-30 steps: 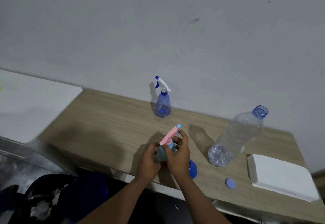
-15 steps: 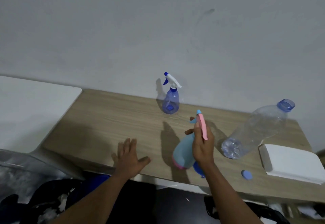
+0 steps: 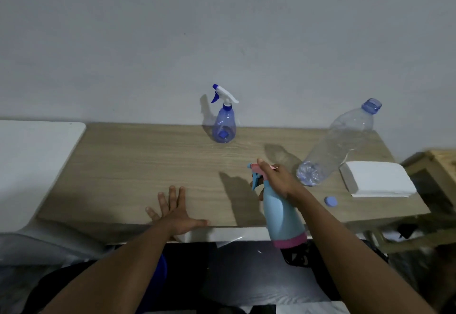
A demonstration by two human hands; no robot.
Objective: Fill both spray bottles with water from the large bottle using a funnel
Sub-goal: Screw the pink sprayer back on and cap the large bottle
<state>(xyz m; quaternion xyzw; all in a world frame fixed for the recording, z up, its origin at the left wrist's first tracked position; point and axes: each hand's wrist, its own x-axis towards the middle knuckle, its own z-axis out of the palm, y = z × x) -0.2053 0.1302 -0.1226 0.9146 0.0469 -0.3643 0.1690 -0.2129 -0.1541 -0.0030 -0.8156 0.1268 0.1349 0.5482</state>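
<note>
My right hand (image 3: 278, 180) grips the neck of a light blue spray bottle (image 3: 281, 215) with a pink trigger head and pink base, held upright above the wooden table's (image 3: 138, 163) front edge. My left hand (image 3: 175, 211) lies flat and open on the table, fingers spread. A clear blue spray bottle (image 3: 224, 122) with a white and blue trigger stands by the wall. The large clear bottle (image 3: 338, 144), uncapped, stands at the right. Its blue cap (image 3: 330, 201) lies near the front edge. The funnel is hidden.
A stack of white paper towels (image 3: 377, 179) lies at the table's right end. A white surface (image 3: 32, 160) adjoins the table on the left. A wooden frame (image 3: 436, 163) stands beyond the right end. The grey wall runs close behind the table.
My left hand let go of the light blue spray bottle and settled flat on the table. My right hand lifted the bottle and brought it toward the front edge.
</note>
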